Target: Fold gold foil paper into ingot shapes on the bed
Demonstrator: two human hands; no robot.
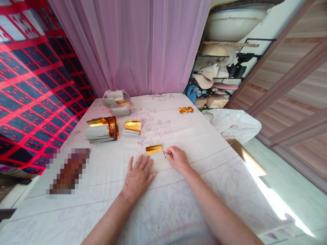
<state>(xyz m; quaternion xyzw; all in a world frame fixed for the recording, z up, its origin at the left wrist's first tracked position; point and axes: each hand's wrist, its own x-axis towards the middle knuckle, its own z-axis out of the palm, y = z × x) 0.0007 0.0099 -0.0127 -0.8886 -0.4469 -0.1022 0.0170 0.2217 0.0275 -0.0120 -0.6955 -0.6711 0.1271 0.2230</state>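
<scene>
A: Gold foil, one small sheet (154,149), lies on the white cloth (178,204). The right hand (178,159) is curled, its fingertips pinched at the sheet's right edge.

B: And the left hand (138,175)?

A: Flat on the cloth, palm down, fingers spread and holding nothing. Its fingertips lie just short of the sheet's near edge, perhaps touching it; I cannot tell which.

B: What lies around the sheet?

A: Beyond it, well apart, a second small foil piece (133,126) sits on a thin white stack. Left of that stands a bigger stack (100,130) of white-edged sheets with foil curled over its top. Farther back from the sheet is a clear bag (118,102) of more packs. Back and to the right of the sheet, a few folded gold bits (186,109) lie near the cloth's far edge.

B: Any room to move?

A: Bare cloth lies on every side of the sheet, widest toward the camera and to the right, up to the cloth's right edge. Past that edge sits a crumpled white bag (232,124). A pink curtain (133,44) hangs behind the far edge, and a blurred patch lies left of the left hand.
</scene>
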